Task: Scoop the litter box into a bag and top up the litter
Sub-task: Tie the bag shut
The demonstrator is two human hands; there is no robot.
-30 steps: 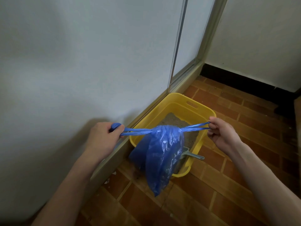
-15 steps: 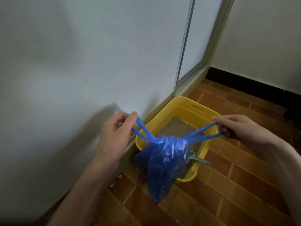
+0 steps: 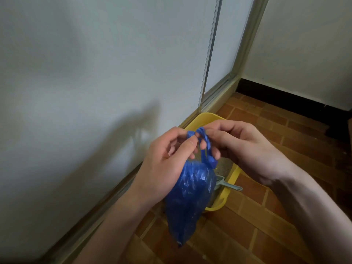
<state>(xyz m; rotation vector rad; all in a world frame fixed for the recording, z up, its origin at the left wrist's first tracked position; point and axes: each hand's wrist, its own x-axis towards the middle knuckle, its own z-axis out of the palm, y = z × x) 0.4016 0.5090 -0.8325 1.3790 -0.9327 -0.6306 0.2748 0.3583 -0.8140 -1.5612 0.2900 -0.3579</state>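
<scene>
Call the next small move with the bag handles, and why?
Probably cross the two handles into a loop and pull it snug. Both hands, left hand and right hand, pinch the twisted handles close together above the bag, which hangs full over the litter box. The scoop already rests in the box, so scooping looks done.

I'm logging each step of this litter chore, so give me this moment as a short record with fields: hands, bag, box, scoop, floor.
left hand: pinches one blue handle strap of the bag
right hand: pinches the other strap; both hands meet above the bag
blue plastic bag: hangs in the air from its straps, neck gathered, bulging with contents
yellow litter box: on the floor against the sliding door frame, litter inside, mostly hidden behind bag and hands
grey scoop: lies in the box, handle over the rim
floor: brown tiles
</scene>
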